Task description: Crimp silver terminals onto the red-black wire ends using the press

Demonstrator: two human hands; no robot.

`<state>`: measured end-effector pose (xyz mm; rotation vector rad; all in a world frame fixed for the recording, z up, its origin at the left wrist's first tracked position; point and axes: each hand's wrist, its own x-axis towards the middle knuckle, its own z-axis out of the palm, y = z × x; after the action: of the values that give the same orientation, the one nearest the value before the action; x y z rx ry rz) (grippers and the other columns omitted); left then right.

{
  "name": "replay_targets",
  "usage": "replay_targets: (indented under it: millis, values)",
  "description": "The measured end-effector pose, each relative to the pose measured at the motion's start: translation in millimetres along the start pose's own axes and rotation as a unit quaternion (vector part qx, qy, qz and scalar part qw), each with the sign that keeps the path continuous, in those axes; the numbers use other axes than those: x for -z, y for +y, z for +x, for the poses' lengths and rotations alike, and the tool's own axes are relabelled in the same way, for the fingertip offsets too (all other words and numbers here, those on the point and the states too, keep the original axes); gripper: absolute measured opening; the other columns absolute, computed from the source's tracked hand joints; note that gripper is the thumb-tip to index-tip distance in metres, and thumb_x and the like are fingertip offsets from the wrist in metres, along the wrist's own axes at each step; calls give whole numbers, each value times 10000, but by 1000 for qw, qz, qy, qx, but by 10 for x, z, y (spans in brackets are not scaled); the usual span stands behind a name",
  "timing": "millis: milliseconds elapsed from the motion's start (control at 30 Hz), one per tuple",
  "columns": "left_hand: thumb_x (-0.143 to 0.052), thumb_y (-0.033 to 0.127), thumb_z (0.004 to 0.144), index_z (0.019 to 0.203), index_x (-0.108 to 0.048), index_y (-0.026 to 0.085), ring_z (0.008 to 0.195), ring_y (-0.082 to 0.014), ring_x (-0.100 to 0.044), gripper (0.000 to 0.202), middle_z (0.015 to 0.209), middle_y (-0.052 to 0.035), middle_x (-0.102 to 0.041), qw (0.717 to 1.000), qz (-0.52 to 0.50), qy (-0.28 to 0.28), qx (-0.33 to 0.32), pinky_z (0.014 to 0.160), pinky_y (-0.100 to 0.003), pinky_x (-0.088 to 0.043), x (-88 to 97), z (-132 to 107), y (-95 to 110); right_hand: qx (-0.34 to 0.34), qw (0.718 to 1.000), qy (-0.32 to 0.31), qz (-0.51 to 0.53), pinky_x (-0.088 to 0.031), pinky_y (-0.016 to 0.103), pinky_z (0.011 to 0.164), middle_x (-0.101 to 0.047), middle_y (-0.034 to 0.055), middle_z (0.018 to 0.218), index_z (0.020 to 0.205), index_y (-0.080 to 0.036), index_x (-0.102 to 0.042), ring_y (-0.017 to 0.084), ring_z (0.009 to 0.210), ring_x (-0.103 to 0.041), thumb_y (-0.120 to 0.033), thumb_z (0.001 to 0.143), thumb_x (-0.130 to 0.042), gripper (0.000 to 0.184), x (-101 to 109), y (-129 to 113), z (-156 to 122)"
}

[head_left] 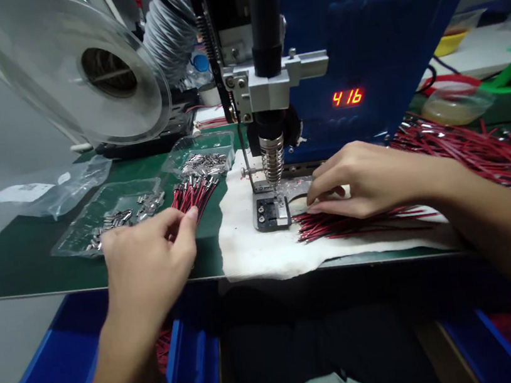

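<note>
My left hand [150, 251] is closed, thumb against the fingers, around the near end of a bundle of red and black wires [196, 193] with metal tips. On the white cloth [251, 249], a second bundle of red and black wires [331, 226] lies flat. Just over it, my right hand [353, 181] is pinched with its fingertips low at the wires; what sits between them is too small to make out. A small black fixture with a metal block [280, 211] stands left of those fingertips, beneath the soldering head with a coiled spring [273, 157].
Clear trays [111, 196] of small metal parts and a plastic bag [55, 188] lie left. A large clear reel [53, 74] stands behind them. The blue machine [308, 25] rises ahead; a wire heap [473, 151] lies right. Blue bins [47, 366] are below the table edge.
</note>
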<state>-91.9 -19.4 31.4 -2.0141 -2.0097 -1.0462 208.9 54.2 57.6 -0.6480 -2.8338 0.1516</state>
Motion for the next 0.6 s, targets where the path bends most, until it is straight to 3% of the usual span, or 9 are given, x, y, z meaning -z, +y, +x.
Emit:
replay_targets:
  millis: [200,400,500,600]
  values:
    - [-689,393,753,489,-577,206,719,-228,-505,343,444,13,-291,998,46,-8,-36,919,-426,-227,-65,265,-138,-4,999,-49,-11,-429,234,607,-713,-8,842,924,-254,-740,130,718,-647,-229,833,-627,147,-36,-24,14]
    - [-546,543,836,539,-520,189,648,-201,-476,463,493,21,-258,989,147,-15,-20,906,-496,-249,-139,308,-230,5,999,-41,-18,-432,233,614,-710,-2,842,891,-242,-742,127,712,-643,-200,851,-595,158,-66,-7,12]
    - [-491,581,861,617,-528,179,665,-204,-491,472,558,-6,-397,987,157,24,-23,900,-487,-276,-49,148,-275,7,999,-45,-21,-414,232,594,-709,-10,808,856,-241,-739,119,679,-634,-190,858,-581,167,-60,-14,11]
    - [-525,622,817,880,-629,178,893,-308,-559,459,853,-88,-613,983,173,38,-52,941,-499,-275,53,-115,-316,2,999,-42,-27,-396,235,577,-713,-17,785,863,-250,-740,118,664,-632,-197,858,-585,164,-62,-8,-4]
